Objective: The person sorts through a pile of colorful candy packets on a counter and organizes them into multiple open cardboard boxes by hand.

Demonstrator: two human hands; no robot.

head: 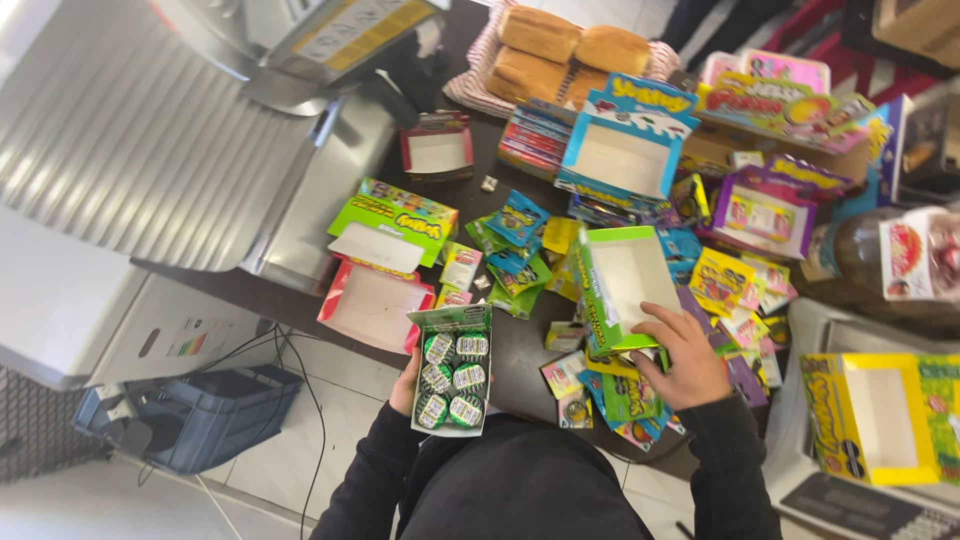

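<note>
Lower centre of the frame: my left hand (405,385) grips from beneath a small green box (451,372) holding six round green sweets. Right of it, my right hand (688,362) lies fingers spread on the rim of an empty green carton (622,285), amid scattered candy packets (518,255) on the dark counter (515,350).

A green carton (450,368) of 6 round green packs sits front-centre, an empty green box (622,285) right of it.

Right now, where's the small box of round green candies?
In the head view it is low and just left of centre: the small box of round green candies is held in the left hand at the table's near edge, just below the empty red-and-white box.
</note>
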